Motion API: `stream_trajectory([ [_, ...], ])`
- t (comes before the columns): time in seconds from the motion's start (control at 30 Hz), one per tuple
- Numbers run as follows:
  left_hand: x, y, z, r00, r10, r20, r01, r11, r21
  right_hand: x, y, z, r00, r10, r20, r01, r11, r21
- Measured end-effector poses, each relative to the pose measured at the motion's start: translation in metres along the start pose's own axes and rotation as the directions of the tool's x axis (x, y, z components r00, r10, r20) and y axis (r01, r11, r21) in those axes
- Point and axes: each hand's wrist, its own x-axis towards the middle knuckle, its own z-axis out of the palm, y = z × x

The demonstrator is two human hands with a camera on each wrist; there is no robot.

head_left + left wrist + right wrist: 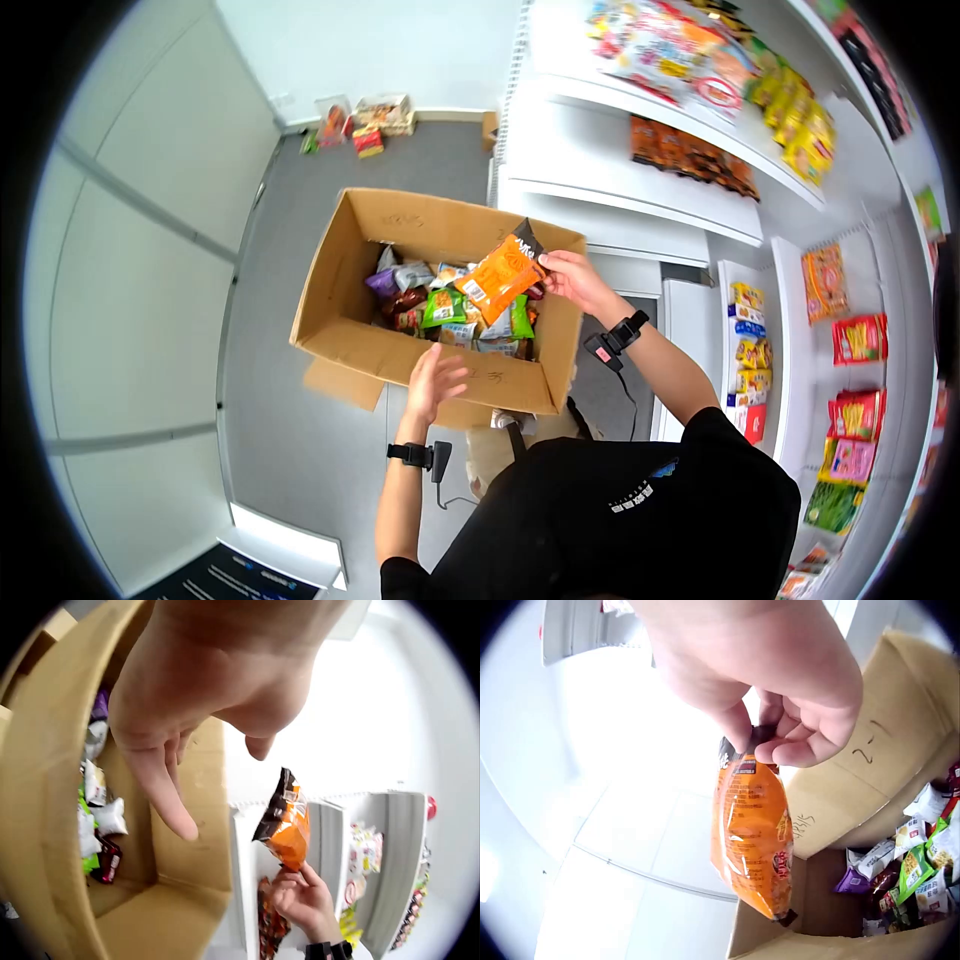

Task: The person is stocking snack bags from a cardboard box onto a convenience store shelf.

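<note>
My right hand pinches an orange snack bag with a black top, thumb against fingers at its dark edge. In the right wrist view the orange bag hangs down from the fingertips. Below it, in the head view, an open cardboard box holds several small packets, among them a green packet and a purple packet. My left hand is over the box's near side with nothing in it; its fingers are extended in the left wrist view.
White shelves with bagged snacks stand along the right. On the grey floor by the far wall lie a basket and a red packet. White panels line the left. Cables hang from both wrist cameras.
</note>
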Motion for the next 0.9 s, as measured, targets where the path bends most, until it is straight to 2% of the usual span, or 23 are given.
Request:
stream_trajectory([
  [0.03, -0.009, 0.01, 0.021, 0.994, 0.003, 0.11, -0.009, 0.999, 0.053, -0.02, -0.005, -0.004, 0.999, -0.028, 0.02, 0.028, 0.999, 0.024],
  [0.13, -0.019, 0.026, 0.074, 0.922, -0.013, 0.386, 0.058, 0.993, -0.104, -0.071, -0.013, -0.019, 0.988, -0.113, 0.104, 0.099, 0.987, 0.128],
  [0.23, -0.024, 0.02, 0.125, 0.831, -0.062, 0.552, 0.167, 0.976, -0.142, -0.122, -0.017, -0.038, 0.969, -0.212, 0.128, 0.16, 0.93, 0.33],
  [0.3, -0.035, 0.003, 0.164, 0.708, -0.066, 0.704, 0.153, 0.986, -0.062, -0.166, -0.021, -0.051, 0.958, -0.267, 0.101, 0.206, 0.891, 0.405],
  [0.33, -0.039, -0.007, 0.185, 0.652, -0.122, 0.748, 0.159, 0.987, 0.023, -0.179, -0.015, -0.068, 0.937, -0.318, 0.146, 0.23, 0.874, 0.428],
  [0.37, -0.044, -0.02, 0.203, 0.598, -0.181, 0.781, 0.159, 0.982, 0.105, -0.197, -0.008, -0.084, 0.931, -0.343, 0.126, 0.26, 0.863, 0.434],
  [0.4, -0.049, -0.033, 0.218, 0.492, -0.175, 0.853, 0.254, 0.966, 0.052, -0.221, -0.009, -0.09, 0.924, -0.366, 0.108, 0.286, 0.852, 0.439],
  [0.43, -0.059, -0.038, 0.235, 0.481, -0.198, 0.854, 0.228, 0.969, 0.096, -0.244, -0.01, -0.096, 0.919, -0.384, 0.091, 0.307, 0.841, 0.446],
  [0.5, -0.083, -0.06, 0.273, 0.553, -0.191, 0.811, 0.224, 0.972, 0.077, -0.282, -0.002, -0.121, 0.897, -0.436, 0.066, 0.366, 0.82, 0.44],
  [0.53, -0.09, -0.074, 0.289, 0.532, -0.19, 0.825, 0.257, 0.965, 0.057, -0.297, 0.006, -0.138, 0.89, -0.451, 0.067, 0.384, 0.82, 0.424],
  [0.63, -0.123, -0.114, 0.336, 0.574, -0.212, 0.791, 0.13, 0.977, 0.168, -0.354, 0.019, -0.173, 0.892, -0.452, -0.013, 0.42, 0.816, 0.398],
  [0.67, -0.129, -0.126, 0.349, 0.508, -0.216, 0.834, 0.136, 0.976, 0.17, -0.375, 0.021, -0.183, 0.886, -0.461, -0.047, 0.444, 0.817, 0.367],
  [0.7, -0.138, -0.136, 0.363, 0.533, -0.196, 0.823, 0.101, 0.981, 0.169, -0.396, 0.023, -0.191, 0.879, -0.47, -0.083, 0.469, 0.817, 0.335],
  [0.73, -0.147, -0.146, 0.377, 0.554, -0.175, 0.814, 0.066, 0.984, 0.166, -0.407, 0.035, -0.209, 0.877, -0.444, -0.181, 0.479, 0.831, 0.282],
  [0.77, -0.155, -0.156, 0.391, 0.575, -0.151, 0.804, 0.033, 0.986, 0.162, -0.423, 0.05, -0.227, 0.878, -0.433, -0.203, 0.476, 0.829, 0.292],
  [0.8, -0.159, -0.165, 0.405, 0.596, -0.133, 0.792, 0.113, 0.99, 0.082, -0.447, 0.053, -0.234, 0.88, -0.42, -0.222, 0.472, 0.83, 0.298],
  [0.9, -0.163, -0.189, 0.446, 0.631, 0.023, 0.775, -0.008, 1.0, -0.024, -0.498, 0.068, -0.251, 0.895, -0.379, -0.236, 0.439, 0.842, 0.313],
])
